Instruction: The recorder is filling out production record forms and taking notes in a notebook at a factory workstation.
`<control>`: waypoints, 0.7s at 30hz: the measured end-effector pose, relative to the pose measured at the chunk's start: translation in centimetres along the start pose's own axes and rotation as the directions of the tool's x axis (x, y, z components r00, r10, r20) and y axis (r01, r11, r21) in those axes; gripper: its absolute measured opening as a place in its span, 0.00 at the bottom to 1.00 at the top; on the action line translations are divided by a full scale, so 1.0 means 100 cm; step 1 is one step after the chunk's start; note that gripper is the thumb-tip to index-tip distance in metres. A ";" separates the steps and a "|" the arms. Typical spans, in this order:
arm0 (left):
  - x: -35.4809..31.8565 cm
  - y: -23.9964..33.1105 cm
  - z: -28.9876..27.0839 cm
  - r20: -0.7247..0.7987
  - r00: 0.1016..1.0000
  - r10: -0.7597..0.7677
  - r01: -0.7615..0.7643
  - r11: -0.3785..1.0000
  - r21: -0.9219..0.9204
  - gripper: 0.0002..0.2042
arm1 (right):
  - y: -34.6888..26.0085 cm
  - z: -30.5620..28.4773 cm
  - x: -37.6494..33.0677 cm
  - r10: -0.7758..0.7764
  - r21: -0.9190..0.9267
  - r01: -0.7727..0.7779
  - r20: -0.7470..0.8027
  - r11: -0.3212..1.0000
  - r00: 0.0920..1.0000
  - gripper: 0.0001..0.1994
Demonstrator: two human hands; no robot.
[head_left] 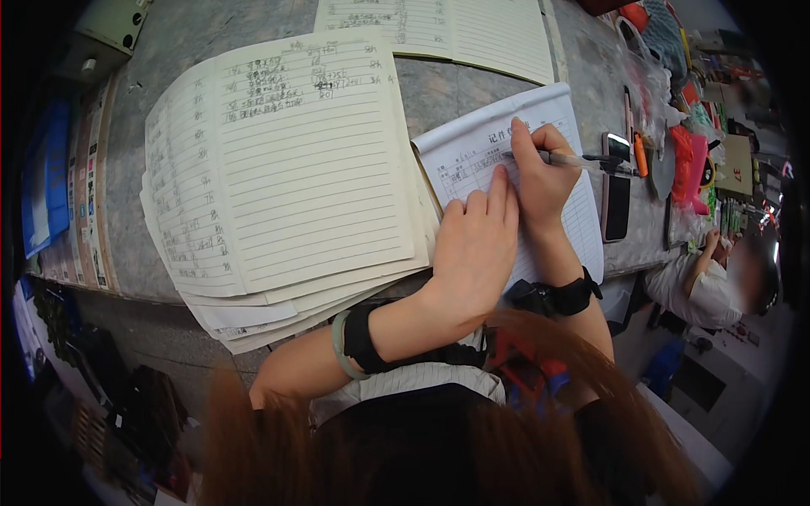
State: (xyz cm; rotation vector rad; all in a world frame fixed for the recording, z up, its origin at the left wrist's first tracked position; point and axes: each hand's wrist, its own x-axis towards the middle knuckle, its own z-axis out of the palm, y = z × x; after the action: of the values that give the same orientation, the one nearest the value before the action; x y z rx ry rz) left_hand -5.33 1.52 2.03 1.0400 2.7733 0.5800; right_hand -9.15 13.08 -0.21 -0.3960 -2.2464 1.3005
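My right hand (545,181) grips a pen (567,158), its tip low over a white printed form pad (582,221). Handwriting fills the first rows of the form's table. My left hand (475,240) lies with its fingers stretched out on the pad's left part, the fingertips close to the right hand. Left of the pad, an open ruled notebook (316,202) rests on a stack of loose sheets, with handwritten lines at the top of its right page and down its left page. The pen's tip is partly hidden by my fingers.
A second written notebook (498,38) lies at the far edge. Right of the pad are a black phone (617,211), an orange marker (640,155), a pink object (697,173) and plastic bags. A blue tray (46,190) stands far left. Another person (704,282) sits at the right.
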 end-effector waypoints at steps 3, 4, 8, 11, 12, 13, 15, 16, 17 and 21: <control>0.000 0.000 0.000 -0.001 1.000 -0.002 0.002 1.000 -0.010 0.26 | 0.002 0.001 0.000 -0.031 -0.013 0.031 -0.023 0.999 0.999 0.14; 0.000 0.000 -0.001 -0.003 1.000 0.000 0.000 1.000 -0.011 0.26 | -0.001 0.001 0.001 -0.019 -0.008 0.019 -0.021 1.000 1.000 0.14; 0.000 0.000 -0.003 -0.013 1.000 0.008 -0.008 1.000 -0.026 0.26 | -0.001 -0.003 0.000 -0.011 -0.036 0.011 0.004 0.999 1.000 0.14; 0.000 -0.001 0.000 -0.016 1.000 0.002 -0.002 0.999 -0.038 0.25 | 0.001 0.001 0.000 -0.022 -0.023 0.021 -0.028 1.000 0.999 0.14; -0.001 -0.002 0.000 -0.017 1.000 0.001 -0.002 0.999 -0.039 0.25 | 0.003 0.003 0.000 -0.021 -0.021 0.020 -0.026 1.000 0.999 0.14; -0.001 -0.002 0.000 -0.017 1.000 0.004 -0.004 0.999 -0.042 0.25 | 0.003 0.002 0.000 -0.031 -0.008 0.031 -0.016 0.999 0.999 0.14; 0.000 -0.001 -0.001 -0.013 1.000 0.008 -0.008 0.999 -0.038 0.25 | 0.003 0.001 0.000 -0.041 0.002 0.041 -0.007 0.999 0.999 0.14; 0.000 -0.001 -0.003 -0.015 1.000 0.010 -0.011 0.999 -0.039 0.25 | 0.001 -0.001 0.000 -0.040 -0.014 0.040 -0.006 0.999 0.999 0.14; 0.000 0.000 -0.004 -0.022 1.000 0.011 -0.012 0.999 -0.038 0.25 | -0.001 -0.002 0.001 -0.040 -0.030 0.039 -0.006 0.999 0.999 0.14; -0.001 -0.001 0.000 -0.022 1.000 0.001 -0.002 0.999 -0.044 0.25 | 0.003 0.001 0.000 -0.022 -0.032 0.021 -0.012 0.999 1.000 0.14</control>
State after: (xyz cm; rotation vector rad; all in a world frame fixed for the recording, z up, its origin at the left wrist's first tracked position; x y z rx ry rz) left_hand -5.34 1.40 2.03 1.0332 2.7655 0.6528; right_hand -9.16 13.16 -0.47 -0.3892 -2.2579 1.2496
